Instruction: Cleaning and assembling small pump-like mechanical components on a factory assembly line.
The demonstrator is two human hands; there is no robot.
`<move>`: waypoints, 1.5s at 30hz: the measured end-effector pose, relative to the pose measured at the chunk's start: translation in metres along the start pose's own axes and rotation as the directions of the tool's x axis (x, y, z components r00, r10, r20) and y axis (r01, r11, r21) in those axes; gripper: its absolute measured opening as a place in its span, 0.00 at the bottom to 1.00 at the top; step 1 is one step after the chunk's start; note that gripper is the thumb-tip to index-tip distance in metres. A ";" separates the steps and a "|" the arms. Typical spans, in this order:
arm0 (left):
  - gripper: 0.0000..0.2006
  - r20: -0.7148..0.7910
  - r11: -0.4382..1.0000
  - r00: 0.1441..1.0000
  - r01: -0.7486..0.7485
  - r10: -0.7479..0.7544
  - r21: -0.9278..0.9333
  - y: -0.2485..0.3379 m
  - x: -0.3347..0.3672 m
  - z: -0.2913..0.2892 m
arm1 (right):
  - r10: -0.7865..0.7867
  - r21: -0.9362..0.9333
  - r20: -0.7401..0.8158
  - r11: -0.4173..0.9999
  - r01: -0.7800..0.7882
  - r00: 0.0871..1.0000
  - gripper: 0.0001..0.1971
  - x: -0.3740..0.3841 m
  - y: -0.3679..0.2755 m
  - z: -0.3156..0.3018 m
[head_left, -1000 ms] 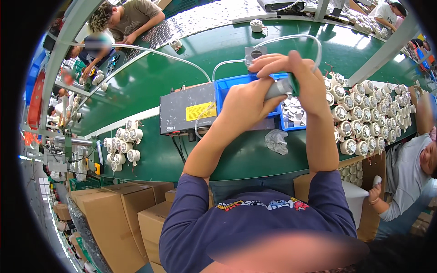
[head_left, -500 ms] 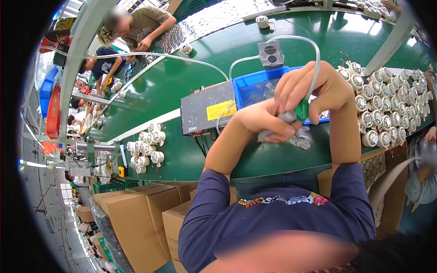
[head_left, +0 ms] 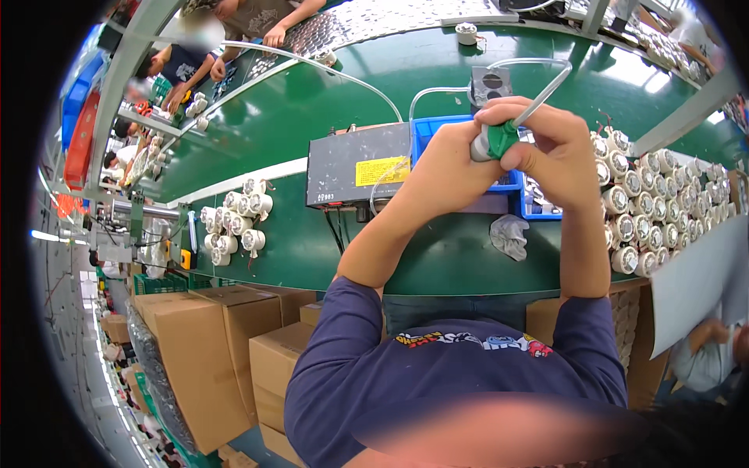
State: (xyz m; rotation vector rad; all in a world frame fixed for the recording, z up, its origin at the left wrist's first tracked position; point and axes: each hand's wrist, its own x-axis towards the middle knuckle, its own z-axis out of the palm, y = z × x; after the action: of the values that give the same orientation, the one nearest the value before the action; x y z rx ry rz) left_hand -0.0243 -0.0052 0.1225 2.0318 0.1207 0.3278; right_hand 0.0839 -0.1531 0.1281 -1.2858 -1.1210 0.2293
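Both hands are raised together over the blue bin (head_left: 443,122). My left hand (head_left: 451,168) is closed around a small grey-white round piece (head_left: 480,147). My right hand (head_left: 555,144) grips a green nozzle-like fitting (head_left: 499,139), which is pressed against that piece. A clear hose (head_left: 546,92) rises from the fitting, passes over my right fingers and loops back toward a grey block with round holes (head_left: 490,81) behind the bin. My fingers hide much of the held piece and its contact with the fitting.
A black box with a yellow label (head_left: 351,165) stands left of the bin. Crumpled white cloth (head_left: 509,237) lies near the front edge. White round motor-like parts stand in a small group (head_left: 234,218) at left and many rows (head_left: 647,199) at right. Cardboard boxes (head_left: 195,351) sit below left.
Both hands have moved farther away and up, with the piece and fitting still between them. The crumpled cloth now shows fully. At right, a person's large grey sheet has come into view.
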 end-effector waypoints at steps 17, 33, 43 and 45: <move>0.11 -0.319 0.926 0.901 -0.184 0.293 0.329 -0.016 0.013 0.001 | -0.132 -0.349 -0.285 0.937 0.025 0.949 0.16 -0.003 0.000 0.040; 0.14 0.079 0.558 0.997 0.069 -0.008 -0.827 0.011 0.167 -0.052 | -0.095 -0.181 -0.315 0.983 0.038 0.944 0.15 -0.012 -0.036 -0.040; 0.10 -0.111 0.763 0.994 -0.086 0.018 -0.641 0.000 0.201 -0.005 | -0.145 -0.458 0.186 0.862 0.216 0.972 0.09 -0.037 -0.046 -0.046; 0.11 -0.250 0.893 0.964 -0.190 0.091 -0.408 -0.001 0.202 -0.021 | -0.164 -0.282 0.222 0.933 0.224 0.961 0.10 -0.043 -0.040 -0.026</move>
State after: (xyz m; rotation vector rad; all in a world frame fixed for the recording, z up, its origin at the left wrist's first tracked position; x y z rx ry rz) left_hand 0.1632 0.0585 0.1662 1.5622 0.0345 0.6219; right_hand 0.0653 -0.2132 0.1419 -1.4334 -1.4878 0.0322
